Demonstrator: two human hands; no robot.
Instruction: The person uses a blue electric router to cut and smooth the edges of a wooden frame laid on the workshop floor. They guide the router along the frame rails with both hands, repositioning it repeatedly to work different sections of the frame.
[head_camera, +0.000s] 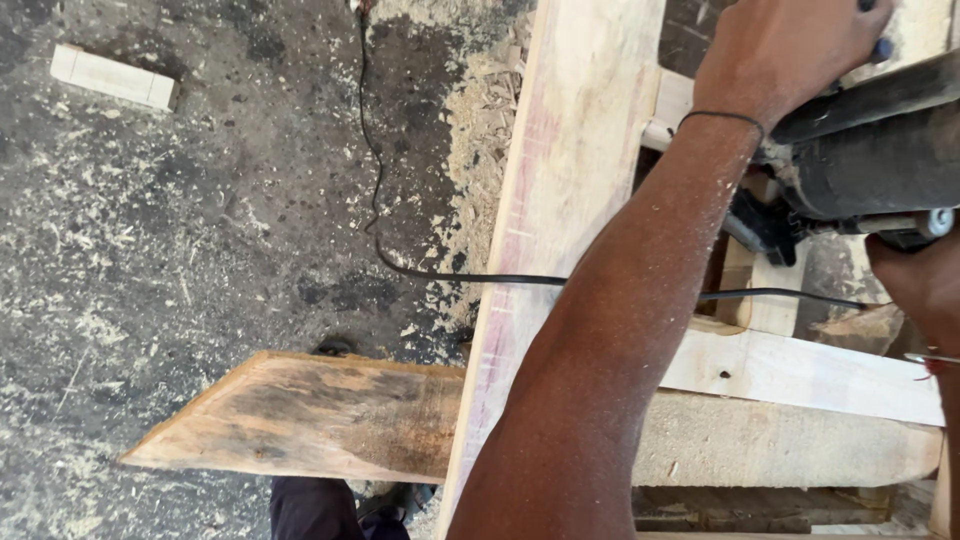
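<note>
Fingers of the left hand (790, 50) curl over the top of a black power tool (870, 150) at the upper right — clamped on it, as far as the wrist angle shows, though the fingertips themselves run out of the frame. Only a sliver of the right hand (925, 285) shows at the right edge, just under the tool's silver end; whether its fingers are together or apart I cannot tell.

That tool is a fat, dark cylinder, matte and dusted with sawdust, with a small bright metal knob at its end. It sits above a pale wooden frame, right of a long plank (565, 190). A thin black cord (375, 190) trails from it across the plank and snakes up over the floor.

Smooth and light, the plank carries a faint reddish stain along one edge. Beneath it a rougher slab (300, 415) juts out to the left, weathered grey-brown and cut to a slanted point. A pale crosspiece (800, 375) lies to the right — one dark hole shows in it.

Grey concrete floor (150, 250) is littered with shavings, and a small wooden block (112, 77) lies at the upper left.
</note>
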